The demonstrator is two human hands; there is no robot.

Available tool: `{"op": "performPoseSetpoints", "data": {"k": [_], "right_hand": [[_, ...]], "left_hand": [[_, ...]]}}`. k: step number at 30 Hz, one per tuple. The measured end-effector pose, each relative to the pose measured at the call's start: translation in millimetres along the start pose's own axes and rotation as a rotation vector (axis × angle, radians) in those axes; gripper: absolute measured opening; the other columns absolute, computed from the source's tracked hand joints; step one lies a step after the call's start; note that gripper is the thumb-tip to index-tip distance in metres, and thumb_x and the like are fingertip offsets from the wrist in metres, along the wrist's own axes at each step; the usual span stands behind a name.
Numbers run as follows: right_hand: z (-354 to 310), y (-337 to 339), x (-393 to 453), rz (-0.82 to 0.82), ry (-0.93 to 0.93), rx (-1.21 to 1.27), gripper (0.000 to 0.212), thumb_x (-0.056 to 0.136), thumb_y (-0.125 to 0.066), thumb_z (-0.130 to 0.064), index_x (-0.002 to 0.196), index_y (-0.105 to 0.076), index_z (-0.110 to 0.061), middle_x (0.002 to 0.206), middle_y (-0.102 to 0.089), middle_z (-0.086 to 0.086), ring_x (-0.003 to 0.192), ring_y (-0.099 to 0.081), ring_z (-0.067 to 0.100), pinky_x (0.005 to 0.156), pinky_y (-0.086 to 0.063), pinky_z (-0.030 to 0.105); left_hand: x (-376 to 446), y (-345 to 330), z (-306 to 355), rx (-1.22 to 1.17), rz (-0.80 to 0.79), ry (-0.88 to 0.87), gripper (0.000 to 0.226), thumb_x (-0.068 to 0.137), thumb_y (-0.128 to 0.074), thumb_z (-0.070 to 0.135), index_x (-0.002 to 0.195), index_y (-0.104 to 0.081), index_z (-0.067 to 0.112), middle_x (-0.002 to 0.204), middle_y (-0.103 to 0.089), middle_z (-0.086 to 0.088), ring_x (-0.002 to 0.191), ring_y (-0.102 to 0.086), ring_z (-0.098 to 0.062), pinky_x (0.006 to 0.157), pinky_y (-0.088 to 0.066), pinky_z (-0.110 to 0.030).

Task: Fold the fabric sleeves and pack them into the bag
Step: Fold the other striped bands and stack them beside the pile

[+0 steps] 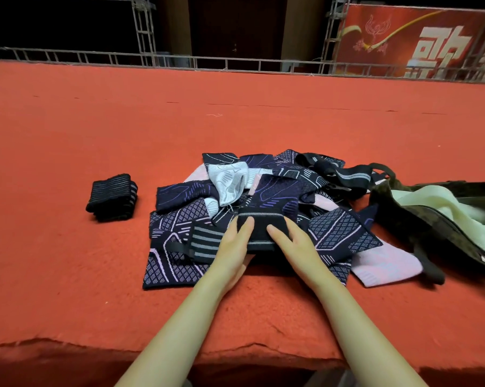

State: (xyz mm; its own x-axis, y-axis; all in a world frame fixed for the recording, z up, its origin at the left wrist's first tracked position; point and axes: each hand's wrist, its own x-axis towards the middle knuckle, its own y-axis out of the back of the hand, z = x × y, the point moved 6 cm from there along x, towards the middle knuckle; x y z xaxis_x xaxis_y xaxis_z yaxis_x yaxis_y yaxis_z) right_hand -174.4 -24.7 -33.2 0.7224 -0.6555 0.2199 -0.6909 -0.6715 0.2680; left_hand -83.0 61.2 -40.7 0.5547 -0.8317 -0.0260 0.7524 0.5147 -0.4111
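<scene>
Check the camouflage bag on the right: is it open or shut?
Open. The bag lies on its side on the red cloth, its mouth gaping, with pale green fabric showing inside. No folded sleeve is visible inside.

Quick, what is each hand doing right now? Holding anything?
Left hand: open, fingers flat on the black striped sleeve.
Right hand: open, pressing the same sleeve from the other side.

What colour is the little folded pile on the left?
Black with thin grey stripes: the folded pile shows clearly in the head view, lying apart on the red cloth.
</scene>
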Motion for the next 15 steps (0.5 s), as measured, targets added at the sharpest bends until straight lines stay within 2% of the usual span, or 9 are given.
{"op": "performPoseSetpoints", "data": {"k": [2,4,6,8,10,15], "right_hand": [[1.5,1.5,0.3,-0.009,-0.015,0.09,0.041,0.083,-0.062,-0.042,0.118,-0.062,-0.022,0.115,-0.068,-0.008,0.109,-0.062,0.007,0.099,-0.046,0.031],[2.6,2.8,-0.2,-0.016,-0.031,0.195,0.033,0.085,-0.066,-0.028,0.116,-0.062,-0.016,0.114,-0.07,-0.002,0.108,-0.064,0.013,0.095,-0.048,0.03],[2.0,2.8,-1.0,-0.025,-0.032,0.272,0.031,0.085,-0.067,-0.017,0.116,-0.062,-0.011,0.113,-0.07,0.003,0.105,-0.065,0.016,0.091,-0.049,0.028],[1.0,2.6,-0.9,-0.032,-0.027,0.316,0.037,0.08,-0.067,-0.018,0.115,-0.063,-0.006,0.111,-0.071,0.007,0.103,-0.066,0.017,0.088,-0.051,0.027],[0.1,4.0,0.0,-0.03,-0.032,0.376,0.039,0.078,-0.065,-0.018,0.113,-0.063,-0.002,0.111,-0.07,0.011,0.102,-0.066,0.02,0.087,-0.052,0.029],[1.2,7.0,1.2,-0.009,-0.027,0.399,0.035,0.077,-0.066,-0.016,0.109,-0.065,-0.003,0.11,-0.071,0.012,0.101,-0.066,0.022,0.09,-0.053,0.034]], "left_hand": [[-0.2,-0.8,-0.3,0.028,-0.004,-0.009,0.026,0.1,-0.045,0.023,0.123,-0.055,0.017,0.117,-0.068,0.001,0.107,-0.064,-0.011,0.089,-0.051,-0.027],[0.7,1.2,0.3,0.093,0.004,-0.045,0.025,0.097,-0.05,0.029,0.119,-0.059,0.019,0.118,-0.068,0.0,0.11,-0.063,-0.013,0.094,-0.049,-0.031],[1.5,3.7,4.2,0.281,0.041,-0.14,0.026,0.093,-0.054,0.034,0.115,-0.062,0.022,0.115,-0.068,0.004,0.11,-0.062,-0.011,0.098,-0.045,-0.031],[-0.9,5.3,10.0,0.496,0.112,-0.249,0.021,0.096,-0.051,0.03,0.111,-0.061,0.02,0.108,-0.068,0.009,0.103,-0.061,-0.003,0.093,-0.042,-0.022],[-3.1,4.1,13.6,0.662,0.151,-0.332,0.021,0.098,-0.048,0.029,0.112,-0.057,0.017,0.107,-0.065,0.01,0.1,-0.059,-0.004,0.088,-0.039,-0.018],[-1.1,6.6,8.5,0.874,0.192,-0.39,0.029,0.097,-0.045,0.04,0.11,-0.048,0.015,0.102,-0.063,0.004,0.1,-0.059,-0.018,0.084,-0.042,-0.029]]}}
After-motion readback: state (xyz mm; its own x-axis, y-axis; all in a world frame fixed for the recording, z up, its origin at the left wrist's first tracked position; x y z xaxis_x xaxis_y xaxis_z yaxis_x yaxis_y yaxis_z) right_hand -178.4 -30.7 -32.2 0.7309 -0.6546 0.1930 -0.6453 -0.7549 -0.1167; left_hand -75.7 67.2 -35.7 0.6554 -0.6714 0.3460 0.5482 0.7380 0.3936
